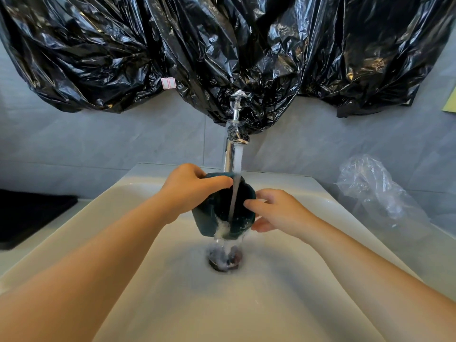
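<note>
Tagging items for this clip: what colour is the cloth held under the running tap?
Dark teal-green cloth, seen best in the head view.

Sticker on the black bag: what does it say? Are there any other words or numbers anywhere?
Sticker on the black bag: two small white labels with red edges; no writing shows on them.
Tap, sink, dark cloth: no words, brand or numbers.
So there is no text to read in this picture.

Wet dark-teal cloth under running water
</note>
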`<action>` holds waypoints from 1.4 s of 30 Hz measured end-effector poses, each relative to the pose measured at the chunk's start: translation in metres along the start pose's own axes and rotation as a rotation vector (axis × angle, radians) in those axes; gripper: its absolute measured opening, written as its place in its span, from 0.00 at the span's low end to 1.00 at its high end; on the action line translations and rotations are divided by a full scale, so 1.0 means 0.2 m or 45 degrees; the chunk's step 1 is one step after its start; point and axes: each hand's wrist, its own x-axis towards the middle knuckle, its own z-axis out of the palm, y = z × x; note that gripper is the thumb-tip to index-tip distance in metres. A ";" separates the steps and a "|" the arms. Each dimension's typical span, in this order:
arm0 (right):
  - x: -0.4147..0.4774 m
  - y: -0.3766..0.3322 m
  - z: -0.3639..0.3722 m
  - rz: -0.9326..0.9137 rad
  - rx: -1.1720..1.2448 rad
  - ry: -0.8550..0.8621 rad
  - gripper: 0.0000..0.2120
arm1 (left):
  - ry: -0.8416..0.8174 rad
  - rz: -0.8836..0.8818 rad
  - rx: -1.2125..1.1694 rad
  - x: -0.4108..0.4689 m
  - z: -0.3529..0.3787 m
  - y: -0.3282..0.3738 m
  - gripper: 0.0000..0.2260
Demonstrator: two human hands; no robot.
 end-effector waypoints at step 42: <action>-0.03 -0.04 0.07 0.435 0.877 -0.261 0.13 | -0.231 -0.149 -0.277 0.03 -0.01 0.00 0.19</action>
